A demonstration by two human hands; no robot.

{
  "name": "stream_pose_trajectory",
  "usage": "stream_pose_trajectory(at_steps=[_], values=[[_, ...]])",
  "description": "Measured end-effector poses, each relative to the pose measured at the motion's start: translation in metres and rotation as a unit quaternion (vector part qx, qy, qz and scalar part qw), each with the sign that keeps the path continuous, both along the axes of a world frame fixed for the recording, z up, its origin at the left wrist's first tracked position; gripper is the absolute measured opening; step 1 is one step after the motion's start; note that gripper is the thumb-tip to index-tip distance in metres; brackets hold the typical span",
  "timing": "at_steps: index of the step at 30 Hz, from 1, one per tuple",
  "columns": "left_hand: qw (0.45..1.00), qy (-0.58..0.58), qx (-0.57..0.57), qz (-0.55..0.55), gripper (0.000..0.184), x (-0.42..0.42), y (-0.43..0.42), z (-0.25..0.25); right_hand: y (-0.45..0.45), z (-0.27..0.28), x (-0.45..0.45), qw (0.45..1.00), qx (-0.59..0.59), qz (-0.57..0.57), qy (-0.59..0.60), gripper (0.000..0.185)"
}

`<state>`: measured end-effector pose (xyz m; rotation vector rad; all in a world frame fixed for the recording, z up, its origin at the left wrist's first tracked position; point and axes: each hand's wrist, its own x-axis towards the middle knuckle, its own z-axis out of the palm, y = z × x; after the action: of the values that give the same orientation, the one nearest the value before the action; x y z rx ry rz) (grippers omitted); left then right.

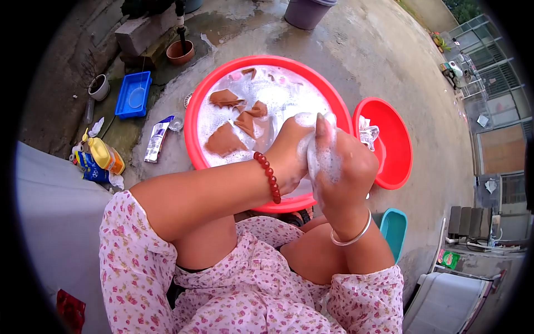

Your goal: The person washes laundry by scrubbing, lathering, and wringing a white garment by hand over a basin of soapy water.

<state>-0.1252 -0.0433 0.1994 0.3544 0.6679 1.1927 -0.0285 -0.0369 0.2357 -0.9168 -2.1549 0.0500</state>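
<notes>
A large red-rimmed basin (192,128) holds foamy water, with brown cloth (225,140) poking up through the suds. Over the basin's right side, my left hand (290,146), with a red bead bracelet at the wrist, is closed and pressed against my right hand (349,162). My right hand, below which a silver bangle sits, is closed too. Between them is a pale, wet cloth (316,158) covered in lather, gripped by both hands. Most of that cloth is hidden by the fingers, so its kind cannot be made out.
A smaller red basin (397,145) with a pale crumpled item stands at the right, a teal tub (394,231) nearer me. To the left are a purple-white packet (158,139), a yellow bottle (104,156) and a blue tray (132,94). A purple bucket (306,14) stands behind.
</notes>
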Motion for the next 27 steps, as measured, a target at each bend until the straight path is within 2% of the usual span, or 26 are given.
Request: stream_pose_trajectory(at_steps=[2,3,6,8,9,10,12,13,16,17,18,20,21,24,25,27], values=[[1.000,0.022,0.017,0.008,0.015,0.008,-0.001,-0.008,0.023,0.002,0.007,0.999,0.034,-0.040,0.001,0.026],[0.998,0.047,0.043,0.021,0.017,0.011,0.002,-0.011,0.031,0.001,0.012,0.996,0.008,-0.086,-0.025,0.026],[0.992,0.064,0.102,0.048,0.021,0.010,0.004,-0.014,0.018,0.002,0.008,0.997,0.048,-0.047,-0.029,0.024],[0.999,-0.027,-0.012,0.026,0.011,0.005,0.003,-0.008,-0.005,0.005,0.002,0.999,0.017,0.012,-0.044,0.024],[0.987,-0.126,-0.091,0.023,0.010,0.005,0.001,-0.004,-0.003,0.002,0.002,0.999,0.026,0.004,-0.032,0.025],[0.987,-0.128,-0.096,0.022,0.010,0.006,0.000,-0.007,0.002,-0.002,0.003,0.999,0.034,-0.005,-0.021,0.026],[0.998,0.042,0.052,0.003,0.023,0.009,0.000,-0.013,0.026,-0.001,0.012,0.997,0.016,-0.070,-0.021,0.028],[0.994,0.071,0.079,0.023,0.025,0.011,0.001,-0.015,0.032,0.000,0.015,0.994,-0.012,-0.104,-0.015,0.030],[0.998,0.033,0.044,0.030,0.025,0.009,-0.003,0.004,0.016,0.006,0.008,0.996,0.024,-0.074,-0.046,0.028],[1.000,0.003,0.022,0.002,0.023,0.003,-0.003,0.006,0.011,0.000,0.006,0.999,0.023,-0.024,-0.013,0.027],[1.000,0.002,0.018,0.002,0.023,0.004,-0.003,0.010,0.010,0.000,0.006,0.999,0.019,-0.024,-0.014,0.027],[0.998,0.008,-0.036,0.053,0.015,0.009,-0.005,0.018,0.009,0.004,0.004,0.999,0.027,-0.029,-0.014,0.026],[0.998,0.040,0.023,0.051,0.016,0.012,-0.001,0.000,0.022,0.001,0.009,0.998,-0.003,-0.059,-0.011,0.025],[0.993,0.090,0.045,0.065,0.015,0.012,0.001,0.006,0.033,0.000,0.014,0.994,-0.003,-0.107,-0.030,0.026],[0.996,0.056,0.010,0.070,0.014,0.012,0.000,0.011,0.027,0.000,0.011,0.996,0.029,-0.083,-0.033,0.028],[0.998,0.035,0.024,0.046,0.015,0.003,0.001,0.006,0.006,0.004,0.002,0.998,0.027,-0.043,-0.032,0.029]])
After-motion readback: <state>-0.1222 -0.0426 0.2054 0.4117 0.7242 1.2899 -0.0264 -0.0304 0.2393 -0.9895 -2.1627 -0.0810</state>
